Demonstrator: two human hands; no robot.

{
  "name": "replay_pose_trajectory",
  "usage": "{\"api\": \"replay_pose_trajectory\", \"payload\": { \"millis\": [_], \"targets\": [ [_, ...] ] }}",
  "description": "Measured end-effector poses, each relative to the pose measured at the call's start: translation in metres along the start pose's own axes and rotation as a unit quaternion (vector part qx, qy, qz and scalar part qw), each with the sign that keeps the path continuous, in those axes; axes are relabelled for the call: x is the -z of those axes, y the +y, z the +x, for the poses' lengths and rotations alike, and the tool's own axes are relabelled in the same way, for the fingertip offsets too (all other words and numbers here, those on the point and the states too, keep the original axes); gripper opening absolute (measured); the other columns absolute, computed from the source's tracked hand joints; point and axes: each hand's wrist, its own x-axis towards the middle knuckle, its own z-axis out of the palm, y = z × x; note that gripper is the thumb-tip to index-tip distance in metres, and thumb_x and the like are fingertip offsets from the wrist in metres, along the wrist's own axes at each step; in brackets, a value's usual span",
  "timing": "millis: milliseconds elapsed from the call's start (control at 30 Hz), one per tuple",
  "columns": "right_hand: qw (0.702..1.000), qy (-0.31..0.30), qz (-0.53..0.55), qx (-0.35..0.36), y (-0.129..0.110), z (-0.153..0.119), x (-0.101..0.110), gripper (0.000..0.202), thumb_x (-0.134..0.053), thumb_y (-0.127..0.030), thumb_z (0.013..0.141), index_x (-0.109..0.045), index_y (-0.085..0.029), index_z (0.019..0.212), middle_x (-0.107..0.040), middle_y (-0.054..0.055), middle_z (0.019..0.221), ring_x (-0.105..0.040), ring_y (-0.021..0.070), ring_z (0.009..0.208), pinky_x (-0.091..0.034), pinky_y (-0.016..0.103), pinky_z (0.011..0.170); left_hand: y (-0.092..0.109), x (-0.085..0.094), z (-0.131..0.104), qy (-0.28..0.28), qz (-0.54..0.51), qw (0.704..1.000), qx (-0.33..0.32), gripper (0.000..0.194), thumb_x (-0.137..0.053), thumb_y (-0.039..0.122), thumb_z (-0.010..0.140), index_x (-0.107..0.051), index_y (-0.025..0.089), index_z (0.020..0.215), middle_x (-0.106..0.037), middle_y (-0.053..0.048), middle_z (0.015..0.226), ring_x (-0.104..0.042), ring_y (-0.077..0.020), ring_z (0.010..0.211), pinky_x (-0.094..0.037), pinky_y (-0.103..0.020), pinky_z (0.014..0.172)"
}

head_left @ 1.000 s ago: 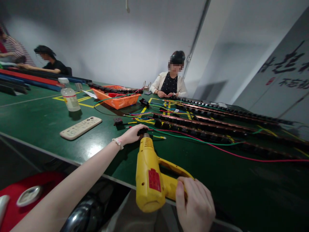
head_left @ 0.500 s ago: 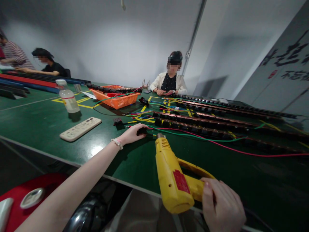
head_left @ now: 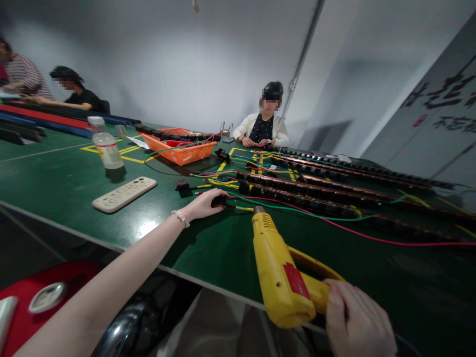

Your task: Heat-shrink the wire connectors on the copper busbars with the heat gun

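My right hand (head_left: 360, 317) is wrapped round the handle of a yellow heat gun (head_left: 278, 267). The gun's metal nozzle (head_left: 258, 210) points away from me, close to the end of a short yellow-green wire (head_left: 243, 208). That wire leads out of a small black connector (head_left: 219, 201), which my left hand (head_left: 206, 204) grips on the green table (head_left: 208, 253). My left fingers are closed round the connector and hide part of it. A red wire (head_left: 334, 225) and a green wire (head_left: 290, 207) run just behind.
Long black strips with copper (head_left: 327, 188) lie across the right side. An orange basket (head_left: 182, 156), a bottle (head_left: 107, 148) and a beige phone-like object (head_left: 124, 194) stand or lie left. Another black connector (head_left: 182, 185) is nearby. A person (head_left: 262, 129) sits opposite.
My right hand has moved the heat gun to the right, so its nozzle sits farther from the connector and more of the yellow-green wire shows. My left hand keeps its hold.
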Motion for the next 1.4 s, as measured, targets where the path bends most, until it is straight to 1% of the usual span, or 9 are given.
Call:
{"api": "replay_pose_trajectory", "payload": {
  "millis": [133, 300, 600, 800, 933, 1067, 1167, 1267, 1400],
  "targets": [
    [1.0, -0.004, -0.01, 0.007, -0.006, 0.0, 0.002, 0.028, -0.034, -0.027, 0.091, -0.058, -0.018, 0.081, -0.064, 0.004, 0.074, -0.057, 0.0183, 0.073, -0.04, 0.033, 0.076, 0.0, 0.0, 0.001, -0.003, 0.002, 1.0, 0.003, 0.037, -0.056, 0.026, 0.077, -0.054, 0.018, 0.113, -0.06, -0.005, 0.104, -0.058, -0.0185, 0.094, -0.047, -0.029, 0.083],
    [0.999, -0.02, -0.027, -0.014, -0.028, 0.005, 0.009, 0.031, -0.031, -0.03, 0.092, -0.056, -0.019, 0.076, -0.06, 0.003, 0.067, -0.053, 0.0186, 0.067, -0.038, 0.033, 0.07, 0.001, 0.0, 0.0, -0.003, 0.001, 1.0, 0.003, 0.036, -0.056, 0.027, 0.077, -0.054, 0.018, 0.111, -0.06, -0.005, 0.103, -0.059, -0.0184, 0.092, -0.048, -0.029, 0.081],
    [0.998, -0.038, 0.0, -0.056, -0.06, 0.005, 0.007, 0.031, -0.032, -0.032, 0.092, -0.056, -0.018, 0.079, -0.06, 0.004, 0.072, -0.052, 0.0194, 0.072, -0.038, 0.034, 0.076, 0.002, 0.001, 0.0, -0.004, 0.006, 1.0, 0.005, 0.037, -0.056, 0.024, 0.075, -0.054, 0.017, 0.111, -0.06, -0.007, 0.104, -0.059, -0.0193, 0.093, -0.049, -0.032, 0.083],
    [0.997, -0.045, 0.028, -0.056, -0.08, 0.011, 0.005, 0.031, -0.032, -0.032, 0.092, -0.055, -0.02, 0.075, -0.059, 0.003, 0.069, -0.052, 0.0195, 0.073, -0.038, 0.035, 0.078, 0.0, 0.0, 0.0, 0.0, 0.021, 1.0, -0.005, 0.04, -0.057, 0.024, 0.075, -0.052, 0.017, 0.114, -0.058, -0.007, 0.107, -0.057, -0.0204, 0.098, -0.047, -0.034, 0.088],
    [0.996, -0.043, 0.06, -0.053, -0.093, 0.014, 0.004, 0.029, -0.034, -0.031, 0.092, -0.056, -0.02, 0.076, -0.06, 0.002, 0.07, -0.052, 0.0189, 0.074, -0.037, 0.035, 0.08, -0.001, 0.0, 0.0, 0.004, 0.027, 1.0, -0.001, 0.04, -0.054, 0.019, 0.073, -0.052, 0.017, 0.114, -0.059, -0.007, 0.106, -0.057, -0.0198, 0.097, -0.048, -0.033, 0.088],
    [0.994, -0.049, 0.086, -0.054, -0.1, 0.013, 0.0, 0.029, -0.035, -0.031, 0.092, -0.057, -0.02, 0.077, -0.06, 0.002, 0.071, -0.052, 0.0181, 0.074, -0.037, 0.035, 0.082, 0.0, 0.001, -0.001, 0.005, 0.029, 1.0, 0.002, 0.04, -0.054, 0.018, 0.073, -0.053, 0.016, 0.113, -0.06, -0.008, 0.108, -0.058, -0.0202, 0.099, -0.048, -0.033, 0.088],
    [0.99, -0.045, 0.118, -0.056, -0.098, 0.011, -0.002, 0.028, -0.036, -0.034, 0.092, -0.059, -0.02, 0.082, -0.063, 0.001, 0.078, -0.054, 0.0175, 0.079, -0.037, 0.035, 0.084, 0.0, 0.001, -0.001, 0.003, 0.023, 1.0, 0.005, 0.047, -0.055, 0.022, 0.076, -0.048, 0.017, 0.122, -0.057, -0.009, 0.118, -0.055, -0.0211, 0.108, -0.045, -0.034, 0.095],
    [0.986, -0.047, 0.153, -0.043, -0.094, 0.011, 0.001, 0.027, -0.038, -0.038, 0.091, -0.059, -0.022, 0.098, -0.065, 0.001, 0.095, -0.056, 0.0169, 0.09, -0.035, 0.035, 0.089, 0.001, 0.002, -0.002, 0.005, 0.027, 1.0, 0.005, 0.056, -0.057, 0.025, 0.077, -0.041, 0.019, 0.13, -0.054, -0.009, 0.125, -0.052, -0.022, 0.114, -0.043, -0.036, 0.099],
    [0.986, -0.057, 0.158, -0.004, -0.098, 0.017, 0.012, 0.037, -0.039, -0.045, 0.089, -0.054, -0.021, 0.113, -0.062, 0.005, 0.111, -0.054, 0.0206, 0.103, -0.025, 0.045, 0.102, 0.004, 0.003, -0.003, -0.001, 0.044, 0.999, -0.003, 0.048, -0.053, 0.022, 0.079, -0.047, 0.021, 0.126, -0.055, -0.008, 0.121, -0.053, -0.0216, 0.111, -0.043, -0.036, 0.098]
  ]
}}
